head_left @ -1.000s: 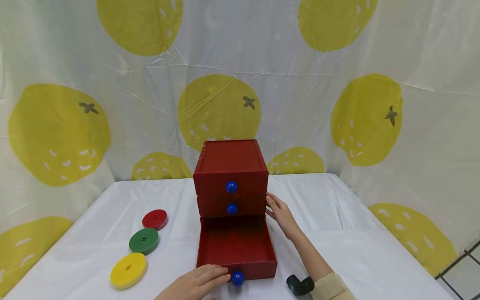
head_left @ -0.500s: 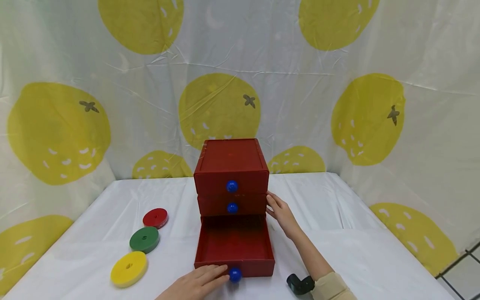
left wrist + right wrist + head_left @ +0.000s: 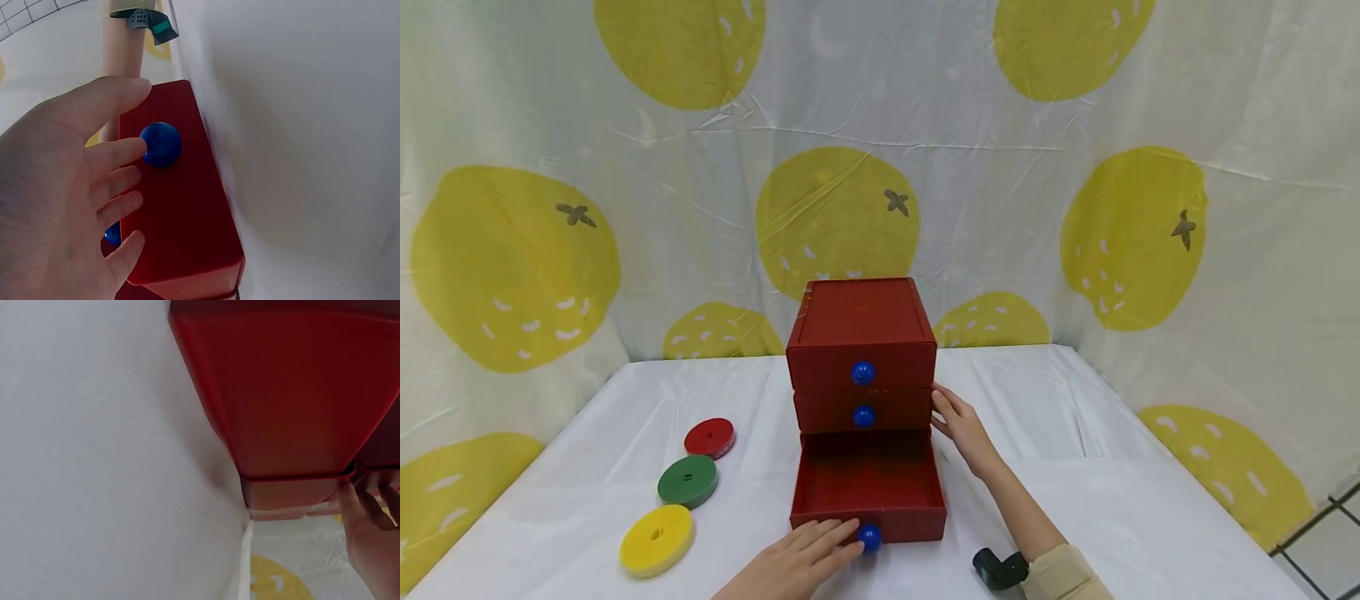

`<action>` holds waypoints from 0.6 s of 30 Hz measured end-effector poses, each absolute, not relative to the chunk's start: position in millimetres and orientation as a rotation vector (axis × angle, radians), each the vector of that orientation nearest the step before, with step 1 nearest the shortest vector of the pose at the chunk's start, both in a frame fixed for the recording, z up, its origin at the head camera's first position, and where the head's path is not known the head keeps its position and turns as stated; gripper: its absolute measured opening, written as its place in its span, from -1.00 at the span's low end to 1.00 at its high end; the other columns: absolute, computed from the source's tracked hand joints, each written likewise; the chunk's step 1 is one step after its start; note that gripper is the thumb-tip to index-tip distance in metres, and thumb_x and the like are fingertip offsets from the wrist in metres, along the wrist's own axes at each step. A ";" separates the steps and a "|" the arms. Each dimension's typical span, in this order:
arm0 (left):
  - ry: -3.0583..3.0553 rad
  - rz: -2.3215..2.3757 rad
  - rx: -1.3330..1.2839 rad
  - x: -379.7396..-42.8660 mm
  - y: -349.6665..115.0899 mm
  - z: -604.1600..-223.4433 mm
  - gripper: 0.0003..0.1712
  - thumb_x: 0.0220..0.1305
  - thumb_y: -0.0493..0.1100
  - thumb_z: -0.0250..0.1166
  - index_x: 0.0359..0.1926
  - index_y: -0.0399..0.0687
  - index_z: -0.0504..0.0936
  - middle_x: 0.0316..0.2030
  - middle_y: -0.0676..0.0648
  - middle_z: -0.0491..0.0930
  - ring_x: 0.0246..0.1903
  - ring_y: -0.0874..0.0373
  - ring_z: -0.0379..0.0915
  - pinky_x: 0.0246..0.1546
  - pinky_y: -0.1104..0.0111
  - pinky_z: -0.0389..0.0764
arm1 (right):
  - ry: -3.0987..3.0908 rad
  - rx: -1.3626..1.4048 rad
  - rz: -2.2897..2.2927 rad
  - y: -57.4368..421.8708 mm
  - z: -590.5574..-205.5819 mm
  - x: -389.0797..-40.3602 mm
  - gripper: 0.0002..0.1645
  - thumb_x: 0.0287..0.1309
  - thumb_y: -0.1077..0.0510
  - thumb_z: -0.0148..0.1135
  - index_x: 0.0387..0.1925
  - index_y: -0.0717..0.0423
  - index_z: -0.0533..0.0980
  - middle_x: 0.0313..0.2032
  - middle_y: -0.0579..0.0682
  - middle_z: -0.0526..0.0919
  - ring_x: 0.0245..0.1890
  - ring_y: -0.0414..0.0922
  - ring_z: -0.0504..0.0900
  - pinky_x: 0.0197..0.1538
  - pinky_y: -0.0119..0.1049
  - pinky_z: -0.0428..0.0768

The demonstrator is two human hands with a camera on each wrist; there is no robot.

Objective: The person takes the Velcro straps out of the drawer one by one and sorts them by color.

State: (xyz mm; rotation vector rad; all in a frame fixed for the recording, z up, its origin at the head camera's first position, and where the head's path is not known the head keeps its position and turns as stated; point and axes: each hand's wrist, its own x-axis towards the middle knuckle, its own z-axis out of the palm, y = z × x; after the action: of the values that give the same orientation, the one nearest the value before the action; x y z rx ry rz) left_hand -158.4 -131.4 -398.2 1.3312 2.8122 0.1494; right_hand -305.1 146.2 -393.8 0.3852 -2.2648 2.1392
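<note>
A red cabinet (image 3: 861,312) with three drawers and blue knobs stands mid-table, its two upper drawers closed. The bottom drawer (image 3: 912,525) is pulled out, and no object shows inside it. Fingers extended, my left hand (image 3: 797,560) touches that drawer's front, left of its blue knob (image 3: 870,538). In the left wrist view the index fingertip meets the knob (image 3: 161,145) and the other fingertips lie against the red front. My right hand (image 3: 964,429) rests its fingers on the cabinet's right side; in the right wrist view its fingers (image 3: 351,509) touch the cabinet edge.
On the left of the white-covered table lie three flat discs: red (image 3: 710,437), green (image 3: 688,480) and yellow (image 3: 657,540). A dark elbow-shaped piece (image 3: 1000,570) is beside the right sleeve (image 3: 1063,573). A lemon-patterned curtain (image 3: 977,192) hangs behind.
The bottom drawer has slid a little way in toward the cabinet, and my left hand has moved forward with it. My right hand has stayed on the cabinet's side.
</note>
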 end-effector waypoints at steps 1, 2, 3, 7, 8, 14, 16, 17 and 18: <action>2.808 0.153 1.322 -159.0 -130.8 -397.9 -0.18 0.10 0.46 -0.18 0.36 0.31 0.05 0.36 0.17 0.09 0.31 0.12 0.12 0.15 0.16 0.42 | -2.263 0.384 2.142 146.2 -393.9 -305.0 -0.33 0.31 -0.11 -0.13 0.31 0.20 0.14 0.29 0.18 0.24 0.29 0.06 0.25 0.21 -0.12 0.37; 2.805 0.150 1.325 -159.6 -130.5 -397.4 -0.17 0.10 0.46 -0.17 0.36 0.30 0.05 0.36 0.16 0.09 0.31 0.11 0.12 0.15 0.16 0.42 | -2.262 0.386 2.141 146.2 -394.0 -305.0 -0.32 0.31 -0.11 -0.13 0.31 0.20 0.14 0.29 0.18 0.23 0.29 0.06 0.25 0.21 -0.12 0.37; 2.802 0.147 1.328 -160.4 -130.4 -397.3 -0.17 0.10 0.45 -0.16 0.36 0.30 0.06 0.36 0.16 0.09 0.31 0.10 0.12 0.15 0.15 0.42 | -2.261 0.386 2.143 146.2 -394.1 -304.8 -0.32 0.31 -0.11 -0.13 0.31 0.20 0.14 0.29 0.18 0.23 0.29 0.06 0.25 0.21 -0.12 0.37; 2.799 0.156 1.313 -162.3 -128.9 -396.9 -0.16 0.08 0.46 -0.13 0.36 0.30 0.06 0.37 0.16 0.08 0.31 0.10 0.11 0.16 0.15 0.41 | -2.264 0.388 2.132 146.2 -395.3 -305.0 -0.32 0.31 -0.10 -0.13 0.31 0.23 0.13 0.29 0.20 0.22 0.29 0.08 0.25 0.20 -0.15 0.38; 2.804 0.145 1.319 -163.0 -128.5 -396.9 -0.15 0.08 0.46 -0.13 0.36 0.29 0.06 0.37 0.15 0.08 0.31 0.10 0.12 0.15 0.15 0.42 | -2.263 0.386 2.130 146.1 -395.6 -305.1 -0.32 0.31 -0.10 -0.13 0.31 0.23 0.13 0.29 0.21 0.23 0.28 0.08 0.25 0.20 -0.15 0.39; 2.839 0.134 1.256 -168.0 -125.1 -395.2 -0.23 0.14 0.43 -0.13 0.33 0.31 0.13 0.35 0.16 0.11 0.28 0.10 0.16 0.11 0.14 0.46 | -2.257 0.376 2.149 145.9 -395.6 -304.9 -0.33 0.31 -0.10 -0.13 0.31 0.20 0.14 0.29 0.18 0.24 0.29 0.06 0.26 0.21 -0.15 0.38; 2.855 0.145 1.222 -170.0 -124.3 -394.3 -0.27 0.17 0.40 -0.10 0.33 0.33 0.14 0.35 0.17 0.12 0.27 0.10 0.17 0.10 0.12 0.46 | -2.259 0.377 2.149 145.9 -395.0 -305.2 -0.32 0.31 -0.11 -0.13 0.31 0.20 0.14 0.29 0.17 0.24 0.29 0.05 0.26 0.21 -0.14 0.38; 2.864 0.148 1.212 -171.1 -124.1 -394.1 -0.29 0.19 0.38 -0.09 0.32 0.33 0.15 0.34 0.17 0.13 0.26 0.10 0.17 0.09 0.11 0.46 | -2.260 0.378 2.149 145.8 -394.6 -305.5 -0.32 0.30 -0.12 -0.12 0.31 0.20 0.13 0.30 0.17 0.23 0.29 0.05 0.25 0.21 -0.14 0.37; 2.873 0.150 1.205 -172.3 -124.1 -393.7 -0.29 0.18 0.37 -0.06 0.33 0.33 0.15 0.34 0.17 0.13 0.27 0.10 0.17 0.10 0.10 0.46 | -2.261 0.372 2.146 145.8 -394.1 -305.4 -0.31 0.30 -0.12 -0.12 0.31 0.19 0.13 0.29 0.17 0.23 0.29 0.05 0.26 0.21 -0.14 0.38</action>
State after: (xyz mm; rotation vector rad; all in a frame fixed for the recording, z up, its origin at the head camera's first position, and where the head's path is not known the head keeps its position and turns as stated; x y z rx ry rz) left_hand -172.3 -124.1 -393.7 1.2051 2.8728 0.1497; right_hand -305.4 145.8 -394.1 0.3722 -2.2613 2.1465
